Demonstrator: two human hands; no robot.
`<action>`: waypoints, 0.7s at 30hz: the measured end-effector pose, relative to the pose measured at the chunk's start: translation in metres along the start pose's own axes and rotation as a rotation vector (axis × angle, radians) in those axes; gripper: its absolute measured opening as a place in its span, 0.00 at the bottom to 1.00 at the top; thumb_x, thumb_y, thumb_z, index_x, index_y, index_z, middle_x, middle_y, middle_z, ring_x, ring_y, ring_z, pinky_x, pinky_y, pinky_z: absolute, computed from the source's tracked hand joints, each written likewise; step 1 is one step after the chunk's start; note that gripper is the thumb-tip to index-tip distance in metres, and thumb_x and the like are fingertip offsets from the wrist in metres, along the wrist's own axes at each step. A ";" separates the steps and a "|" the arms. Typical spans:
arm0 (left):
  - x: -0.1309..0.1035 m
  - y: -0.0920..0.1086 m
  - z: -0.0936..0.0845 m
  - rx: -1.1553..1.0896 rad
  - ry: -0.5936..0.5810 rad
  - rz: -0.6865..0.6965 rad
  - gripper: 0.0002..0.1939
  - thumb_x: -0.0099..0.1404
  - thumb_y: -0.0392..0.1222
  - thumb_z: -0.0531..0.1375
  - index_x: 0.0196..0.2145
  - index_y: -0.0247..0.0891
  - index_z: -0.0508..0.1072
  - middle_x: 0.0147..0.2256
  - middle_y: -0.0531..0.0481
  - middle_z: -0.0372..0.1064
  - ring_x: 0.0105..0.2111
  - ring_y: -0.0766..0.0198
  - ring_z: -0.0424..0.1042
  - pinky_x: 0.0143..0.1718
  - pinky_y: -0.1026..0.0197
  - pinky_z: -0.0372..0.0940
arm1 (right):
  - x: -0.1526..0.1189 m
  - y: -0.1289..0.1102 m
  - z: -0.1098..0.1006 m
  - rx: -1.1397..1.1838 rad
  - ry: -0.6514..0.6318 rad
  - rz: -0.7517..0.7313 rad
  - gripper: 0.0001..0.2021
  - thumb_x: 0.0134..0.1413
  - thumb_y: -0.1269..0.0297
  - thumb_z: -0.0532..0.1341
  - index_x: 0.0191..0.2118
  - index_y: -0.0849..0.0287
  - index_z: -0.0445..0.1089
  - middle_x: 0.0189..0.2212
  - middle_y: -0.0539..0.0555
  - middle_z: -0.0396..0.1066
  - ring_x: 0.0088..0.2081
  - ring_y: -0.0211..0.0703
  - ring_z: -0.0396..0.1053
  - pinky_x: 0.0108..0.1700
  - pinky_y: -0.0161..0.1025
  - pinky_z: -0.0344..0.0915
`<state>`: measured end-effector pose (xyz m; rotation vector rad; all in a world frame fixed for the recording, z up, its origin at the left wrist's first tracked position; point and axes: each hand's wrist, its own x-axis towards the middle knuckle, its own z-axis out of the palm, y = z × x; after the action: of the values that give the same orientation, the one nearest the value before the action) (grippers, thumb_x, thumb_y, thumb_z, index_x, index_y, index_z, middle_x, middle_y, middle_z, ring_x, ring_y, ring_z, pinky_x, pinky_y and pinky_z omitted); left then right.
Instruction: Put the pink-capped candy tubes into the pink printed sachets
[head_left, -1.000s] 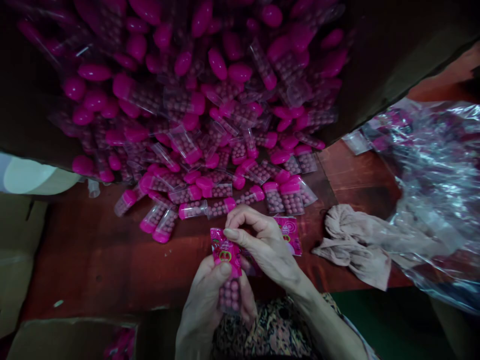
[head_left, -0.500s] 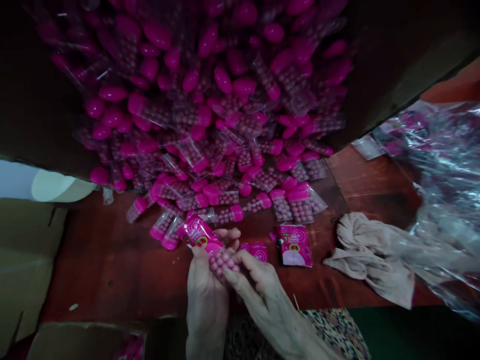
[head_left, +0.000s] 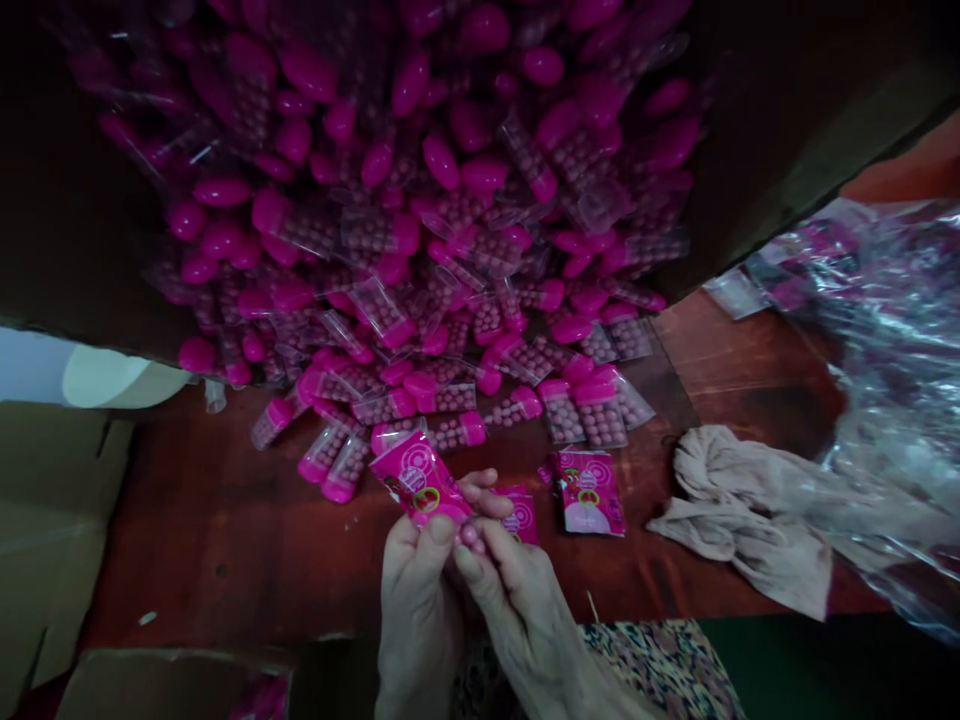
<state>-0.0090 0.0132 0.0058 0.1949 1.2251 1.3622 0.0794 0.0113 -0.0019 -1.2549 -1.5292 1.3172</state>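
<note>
My left hand (head_left: 424, 590) pinches the lower edge of a pink printed wrapper (head_left: 420, 475) between thumb and fingers. Close beside it, my right hand (head_left: 517, 590) closes on a clear container of pink balls (head_left: 471, 537), mostly hidden by the fingers and the wrapper. The wrapper lies over part of the container. Just right of my hands are more pink wrappers (head_left: 521, 515) and a small stack of pink packets (head_left: 589, 492) on the red-brown table (head_left: 277, 530). Beyond my hands lie several clear containers with pink caps (head_left: 349, 465).
A tipped cardboard box (head_left: 780, 130) holds a heap of pink-capped containers (head_left: 450, 210) that spills onto the table. To the right are a pale cloth (head_left: 750, 500) and clear plastic film (head_left: 892, 400). A white bowl (head_left: 112, 378) and cardboard (head_left: 52, 520) stand left.
The wrapper has shifted over the container, which now shows only a few balls. My left thumb has moved onto the wrapper, and both hands have moved slightly right.
</note>
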 end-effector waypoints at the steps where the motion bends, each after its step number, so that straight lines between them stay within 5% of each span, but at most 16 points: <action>1: 0.000 -0.001 -0.001 0.013 -0.031 0.006 0.11 0.56 0.45 0.62 0.33 0.36 0.77 0.38 0.41 0.76 0.42 0.52 0.73 0.44 0.55 0.67 | 0.001 -0.001 0.000 -0.013 0.013 -0.029 0.18 0.64 0.54 0.44 0.40 0.56 0.67 0.26 0.52 0.74 0.25 0.38 0.72 0.26 0.30 0.67; 6: -0.007 -0.002 -0.003 0.018 -0.115 0.041 0.11 0.58 0.47 0.60 0.30 0.37 0.77 0.39 0.41 0.76 0.52 0.48 0.65 0.51 0.50 0.60 | 0.001 -0.003 -0.005 -0.250 0.057 -0.136 0.19 0.65 0.56 0.42 0.38 0.58 0.67 0.23 0.52 0.74 0.21 0.39 0.70 0.23 0.33 0.64; 12: -0.014 -0.001 -0.001 -0.038 -0.191 0.035 0.16 0.57 0.54 0.59 0.34 0.39 0.76 0.40 0.41 0.75 0.55 0.46 0.60 0.56 0.43 0.52 | 0.006 -0.001 -0.016 -0.265 -0.095 -0.254 0.16 0.65 0.58 0.45 0.37 0.59 0.66 0.21 0.49 0.72 0.20 0.35 0.69 0.24 0.30 0.62; 21: 0.000 0.006 0.006 -0.025 -0.107 0.149 0.10 0.60 0.46 0.56 0.32 0.38 0.74 0.35 0.45 0.75 0.52 0.49 0.64 0.52 0.45 0.58 | 0.012 0.009 -0.014 -0.329 -0.019 -0.337 0.12 0.65 0.62 0.47 0.33 0.60 0.63 0.19 0.48 0.69 0.19 0.32 0.66 0.23 0.28 0.60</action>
<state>-0.0082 0.0183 0.0132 0.3431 1.1212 1.4755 0.0910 0.0264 -0.0085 -1.1138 -1.9286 0.8882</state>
